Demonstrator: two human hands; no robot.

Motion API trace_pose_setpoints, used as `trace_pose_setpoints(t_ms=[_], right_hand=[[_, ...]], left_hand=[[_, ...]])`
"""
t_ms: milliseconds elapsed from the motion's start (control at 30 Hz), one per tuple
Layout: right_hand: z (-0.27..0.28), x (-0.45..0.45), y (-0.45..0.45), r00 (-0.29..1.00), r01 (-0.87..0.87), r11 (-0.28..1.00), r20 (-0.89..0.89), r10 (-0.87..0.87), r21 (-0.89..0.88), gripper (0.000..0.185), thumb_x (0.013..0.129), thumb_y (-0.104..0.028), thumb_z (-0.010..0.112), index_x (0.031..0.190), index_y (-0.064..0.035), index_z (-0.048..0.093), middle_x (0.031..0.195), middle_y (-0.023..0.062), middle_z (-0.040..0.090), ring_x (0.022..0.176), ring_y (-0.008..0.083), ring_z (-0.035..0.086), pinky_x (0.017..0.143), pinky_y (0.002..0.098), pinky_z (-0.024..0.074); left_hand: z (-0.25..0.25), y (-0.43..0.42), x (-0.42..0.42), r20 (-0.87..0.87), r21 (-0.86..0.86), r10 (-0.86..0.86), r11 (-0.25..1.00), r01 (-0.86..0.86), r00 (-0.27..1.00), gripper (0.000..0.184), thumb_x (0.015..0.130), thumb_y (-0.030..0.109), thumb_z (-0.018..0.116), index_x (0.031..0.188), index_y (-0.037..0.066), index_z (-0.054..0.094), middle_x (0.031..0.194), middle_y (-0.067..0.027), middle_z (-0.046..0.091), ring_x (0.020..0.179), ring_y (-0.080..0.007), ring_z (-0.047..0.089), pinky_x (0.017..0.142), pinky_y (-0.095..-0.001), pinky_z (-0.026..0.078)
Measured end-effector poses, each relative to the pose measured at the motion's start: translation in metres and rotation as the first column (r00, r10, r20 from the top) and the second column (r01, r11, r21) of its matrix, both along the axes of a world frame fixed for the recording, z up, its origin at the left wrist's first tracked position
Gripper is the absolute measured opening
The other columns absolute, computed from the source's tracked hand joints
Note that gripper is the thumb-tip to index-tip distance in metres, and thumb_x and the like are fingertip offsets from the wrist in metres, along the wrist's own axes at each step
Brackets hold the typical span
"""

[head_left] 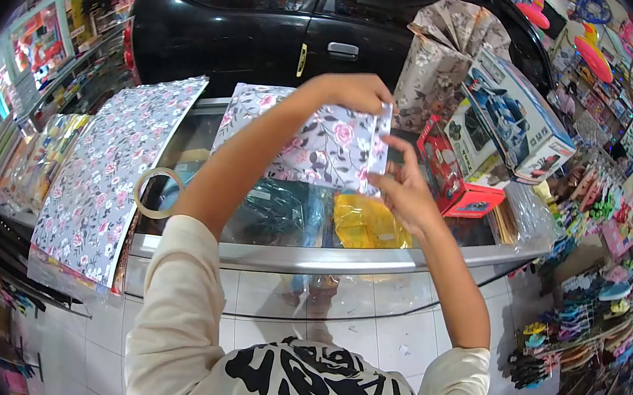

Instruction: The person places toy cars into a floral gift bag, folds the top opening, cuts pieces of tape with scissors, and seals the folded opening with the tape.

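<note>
A flat piece of gray wrapping paper with pink roses (pixel 323 140) lies on the glass counter, with a narrow folded strip along its right edge. My left hand (pixel 350 91) reaches across to the far right corner, its fingers bent down onto that edge. At the near right corner, my right hand (pixel 405 188) has its thumb and forefinger on the folded strip. Whether anything lies inside the paper is hidden. Left of my left forearm, a roll of tape (pixel 158 193) rests by a larger floral sheet (pixel 113 166).
Boxed toy cars (pixel 509 114) are stacked at the right end of the counter (pixel 309 258), beside a tall package in brownish floral wrap (pixel 433 78). Yellow plastic packets (pixel 368 223) show under the glass. A black car (pixel 273 29) stands behind the counter.
</note>
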State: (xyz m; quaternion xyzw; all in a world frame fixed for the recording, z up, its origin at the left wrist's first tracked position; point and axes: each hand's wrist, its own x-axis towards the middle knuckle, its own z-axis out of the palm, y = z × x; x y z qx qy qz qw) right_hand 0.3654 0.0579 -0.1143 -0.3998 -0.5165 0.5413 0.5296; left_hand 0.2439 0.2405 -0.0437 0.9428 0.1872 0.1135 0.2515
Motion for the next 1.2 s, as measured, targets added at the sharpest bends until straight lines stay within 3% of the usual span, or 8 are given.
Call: trace_pose_setpoints(t_ms=[133, 233, 433, 567, 800, 967, 1067, 1200], right_hand=[[-0.031, 0.003, -0.026, 0.962, 0.128, 0.991, 0.247, -0.114, -0.042, 0.061, 0.080, -0.001, 0.064, 0.131, -0.0089, 0.031, 0.089, 0.0077, 0.058, 0.078, 0.0162, 0.060, 0.067, 0.0292, 0.0529], [-0.032, 0.008, -0.027, 0.728, 0.099, 0.993, 0.677, -0.113, 0.060, 0.053, 0.079, -0.017, 0.069, 0.123, -0.0011, 0.043, 0.073, 0.0098, 0.059, 0.068, 0.0186, 0.061, 0.060, 0.0286, 0.0488], [-0.020, 0.011, -0.020, 0.282, -0.197, 0.907, 0.908, -0.311, 0.372, 0.047, 0.082, -0.037, 0.063, 0.108, 0.0015, 0.060, 0.079, 0.0196, 0.063, 0.072, 0.0332, 0.062, 0.066, 0.0399, 0.0471], [-0.020, 0.033, -0.018, 0.549, -0.191, 0.844, 0.767, -0.331, 0.501, 0.028, 0.090, -0.022, 0.053, 0.105, 0.0001, 0.060, 0.097, 0.0209, 0.058, 0.088, 0.0377, 0.058, 0.075, 0.0427, 0.0467], [-0.022, 0.023, -0.063, 0.880, 0.258, 0.808, 0.216, -0.423, 0.530, 0.010, 0.081, -0.007, 0.067, 0.083, 0.0019, 0.062, 0.074, 0.0090, 0.058, 0.063, 0.0105, 0.053, 0.057, 0.0222, 0.0422], [-0.025, -0.066, -0.071, 0.884, -0.081, 0.785, 0.409, -0.228, 0.614, 0.020, 0.075, -0.014, 0.075, 0.067, -0.0019, 0.061, 0.053, 0.0028, 0.053, 0.047, 0.0124, 0.047, 0.049, 0.0237, 0.0395], [-0.019, -0.111, -0.052, 0.628, -0.322, 0.876, 0.774, -0.086, 0.358, 0.020, 0.073, -0.016, 0.076, 0.086, -0.0052, 0.066, 0.080, 0.0100, 0.064, 0.068, 0.0243, 0.060, 0.065, 0.0298, 0.0486], [-0.024, -0.149, -0.043, 0.785, -0.456, 0.717, 0.618, 0.045, 0.527, 0.062, 0.074, -0.014, 0.072, 0.130, -0.0116, 0.047, 0.133, 0.0128, 0.045, 0.123, 0.0287, 0.043, 0.101, 0.0361, 0.0344]], left_hand=[[-0.054, -0.012, 0.033, -0.191, 0.158, -0.155, 0.970, 0.186, 0.969, 0.035, 0.076, 0.018, 0.060, 0.109, 0.006, 0.065, 0.107, -0.0160, 0.065, 0.095, -0.0297, 0.062, 0.085, -0.0322, 0.047], [-0.058, -0.054, 0.031, -0.268, 0.462, 0.119, 0.887, 0.019, 0.956, 0.041, 0.076, 0.028, 0.066, 0.114, 0.013, 0.062, 0.103, -0.0075, 0.061, 0.109, -0.0227, 0.054, 0.104, -0.0568, 0.026], [-0.046, -0.109, -0.021, 0.191, 0.666, 0.128, 0.711, -0.224, 0.973, 0.029, 0.079, 0.017, 0.065, 0.108, 0.016, 0.063, 0.104, -0.0056, 0.060, 0.113, -0.0235, 0.050, 0.106, -0.0649, 0.007], [-0.028, -0.182, -0.098, 0.449, 0.472, 0.333, 0.700, -0.536, 0.829, 0.025, 0.081, 0.008, 0.062, 0.106, 0.014, 0.062, 0.103, -0.0060, 0.061, 0.105, -0.0251, 0.055, 0.108, -0.0597, 0.014], [-0.097, -0.266, -0.204, 0.719, 0.127, 0.618, 0.334, -0.934, 0.319, 0.015, 0.079, 0.004, 0.064, 0.094, 0.006, 0.064, 0.095, -0.0076, 0.063, 0.092, -0.0253, 0.058, 0.091, -0.0411, 0.038], [-0.124, -0.278, -0.231, 0.703, 0.163, 0.669, 0.181, -0.970, 0.243, 0.014, 0.079, 0.008, 0.065, 0.093, 0.005, 0.065, 0.097, -0.0078, 0.062, 0.095, -0.0263, 0.056, 0.094, -0.0420, 0.037], [-0.131, -0.256, -0.236, 0.655, 0.298, 0.705, 0.089, -0.950, 0.271, 0.014, 0.078, 0.010, 0.065, 0.092, 0.005, 0.065, 0.098, -0.0070, 0.062, 0.097, -0.0274, 0.055, 0.101, -0.0480, 0.032], [-0.129, -0.238, -0.255, 0.487, 0.409, 0.831, 0.058, -0.911, 0.271, 0.014, 0.077, 0.011, 0.065, 0.090, 0.005, 0.065, 0.097, -0.0066, 0.061, 0.100, -0.0280, 0.054, 0.105, -0.0533, 0.027]])
